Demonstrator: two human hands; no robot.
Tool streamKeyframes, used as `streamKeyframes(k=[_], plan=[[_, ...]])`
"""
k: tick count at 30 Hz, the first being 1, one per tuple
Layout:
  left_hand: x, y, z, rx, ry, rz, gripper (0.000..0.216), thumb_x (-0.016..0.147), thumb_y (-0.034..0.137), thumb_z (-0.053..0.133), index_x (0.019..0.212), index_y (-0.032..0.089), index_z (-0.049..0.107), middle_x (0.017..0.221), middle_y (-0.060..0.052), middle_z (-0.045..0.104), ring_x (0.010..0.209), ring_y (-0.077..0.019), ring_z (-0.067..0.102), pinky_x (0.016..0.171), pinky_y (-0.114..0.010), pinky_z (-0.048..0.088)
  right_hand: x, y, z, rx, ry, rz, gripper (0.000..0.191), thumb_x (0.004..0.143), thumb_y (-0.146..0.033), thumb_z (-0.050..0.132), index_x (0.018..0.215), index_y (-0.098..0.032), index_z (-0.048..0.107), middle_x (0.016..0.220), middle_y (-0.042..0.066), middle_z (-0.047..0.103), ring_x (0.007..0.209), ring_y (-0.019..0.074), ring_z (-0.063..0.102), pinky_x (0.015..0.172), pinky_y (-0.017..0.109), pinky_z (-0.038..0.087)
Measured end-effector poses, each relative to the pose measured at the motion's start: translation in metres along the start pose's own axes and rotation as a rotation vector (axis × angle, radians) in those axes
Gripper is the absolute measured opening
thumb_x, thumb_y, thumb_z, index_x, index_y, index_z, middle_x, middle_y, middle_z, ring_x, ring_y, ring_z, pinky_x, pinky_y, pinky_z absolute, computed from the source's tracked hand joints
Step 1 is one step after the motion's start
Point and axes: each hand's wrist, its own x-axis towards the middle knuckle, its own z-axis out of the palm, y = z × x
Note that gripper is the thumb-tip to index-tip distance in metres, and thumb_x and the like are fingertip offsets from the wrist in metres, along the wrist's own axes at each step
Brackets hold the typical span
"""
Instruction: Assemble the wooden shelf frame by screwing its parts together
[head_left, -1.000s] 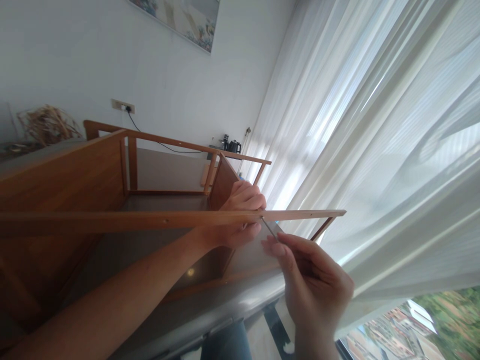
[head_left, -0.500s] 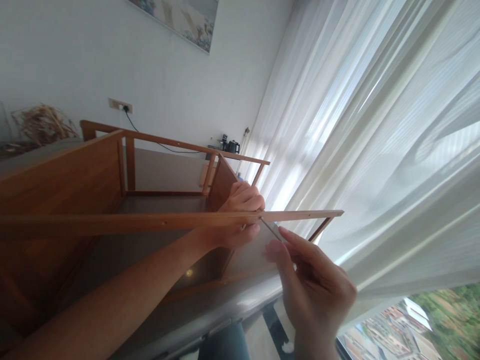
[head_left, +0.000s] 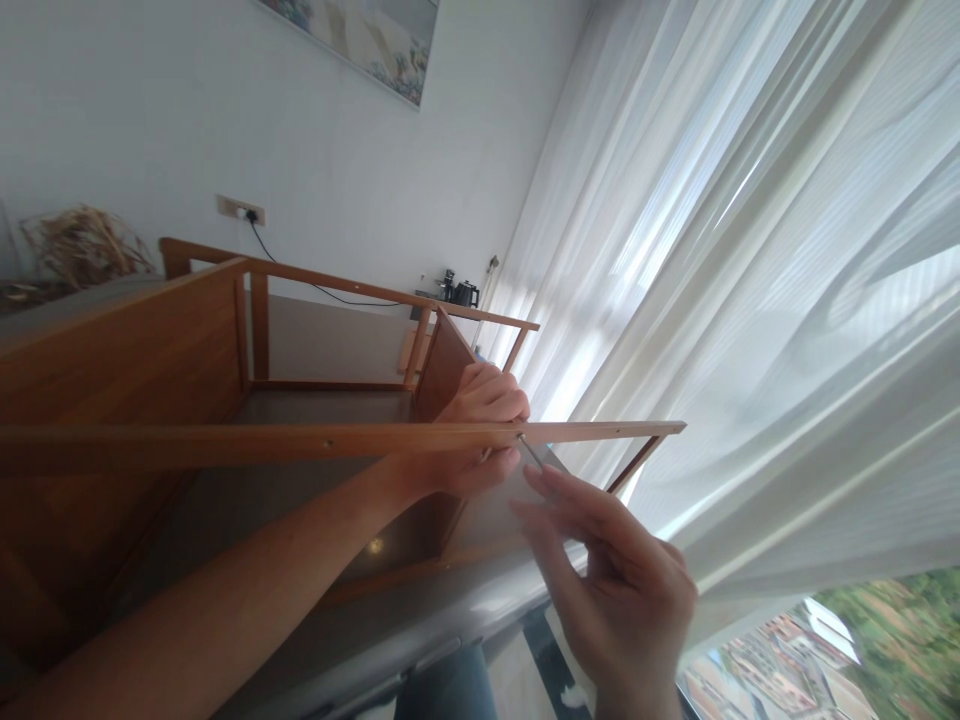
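Observation:
My left hand is closed around a long wooden rail, with fingers above it and the thumb below. The rail belongs to a brown wooden furniture frame. At a hole in the rail, just beside my left thumb, sits the tip of a thin metal hex key. My right hand is in front of the rail, its thumb and fingertips at the outer end of the key. The fingers are slightly blurred and hide the rest of the key.
Wooden panels and a second rail stand behind. Sheer white curtains hang on the right. A black kettle stands at the back, and a cord runs from a wall socket. Dried plant stems are at the left.
My right hand has moved a little left and its fingers have shifted along the hex key, nearer the rail. My left hand and the rail have stayed in place.

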Motion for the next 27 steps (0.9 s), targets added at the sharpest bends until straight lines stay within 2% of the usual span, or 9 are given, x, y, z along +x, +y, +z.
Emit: streamKeyframes(k=[3,12,17,20,23,27], plan=[[0.0,0.0,0.0,0.0,-0.001,0.004,0.009,0.077,0.025,0.047,0.08,0.023,0.038,0.077,-0.004,0.051,0.077,-0.022,0.046,0.081,-0.048,0.041,0.001,0.0,0.0,-0.03,0.019,-0.024,0.039,0.084,-0.01,0.082,0.119,-0.028,0.076,0.1,-0.001,0.084,0.074,0.0153,0.08,0.073,0.021,0.066],[-0.001,0.0,0.0,0.025,-0.016,0.005,0.008,0.077,0.025,0.046,0.079,0.023,0.039,0.077,-0.004,0.051,0.076,-0.0219,0.046,0.081,-0.048,0.041,0.011,-0.006,0.001,-0.022,0.063,-0.067,0.021,0.087,-0.012,0.08,0.103,-0.024,0.079,0.089,-0.001,0.078,0.067,0.0124,0.073,0.061,0.021,0.06],[0.001,0.001,-0.001,0.035,-0.018,-0.001,0.01,0.076,0.024,0.048,0.079,0.022,0.039,0.077,-0.003,0.051,0.076,-0.0214,0.047,0.083,-0.047,0.04,0.014,-0.011,0.007,-0.022,0.164,-0.039,0.006,0.089,-0.019,0.078,0.092,-0.024,0.081,0.081,0.0,0.078,0.064,0.0125,0.071,0.059,0.021,0.058],[0.002,0.001,-0.001,0.038,-0.014,0.01,0.01,0.076,0.025,0.047,0.079,0.022,0.038,0.077,-0.003,0.05,0.076,-0.0213,0.047,0.083,-0.047,0.039,0.016,-0.015,0.012,0.01,0.207,0.019,0.004,0.09,-0.023,0.078,0.087,-0.023,0.081,0.075,0.0,0.077,0.061,0.0137,0.071,0.056,0.022,0.058],[0.002,0.0,0.0,0.034,-0.01,0.011,0.011,0.075,0.026,0.046,0.079,0.023,0.037,0.076,-0.002,0.049,0.075,-0.0213,0.046,0.082,-0.046,0.039,0.017,-0.015,0.013,0.051,0.229,0.114,0.006,0.09,-0.026,0.078,0.09,-0.022,0.082,0.067,0.0,0.076,0.053,0.0142,0.071,0.051,0.022,0.058],[0.001,0.0,0.0,0.024,-0.017,0.001,0.013,0.075,0.026,0.048,0.08,0.023,0.036,0.077,-0.002,0.05,0.074,-0.0215,0.046,0.082,-0.047,0.04,0.015,-0.011,0.011,0.132,0.182,0.148,0.016,0.09,-0.023,0.078,0.106,-0.022,0.08,0.075,0.002,0.08,0.06,0.0182,0.078,0.053,0.022,0.063]])
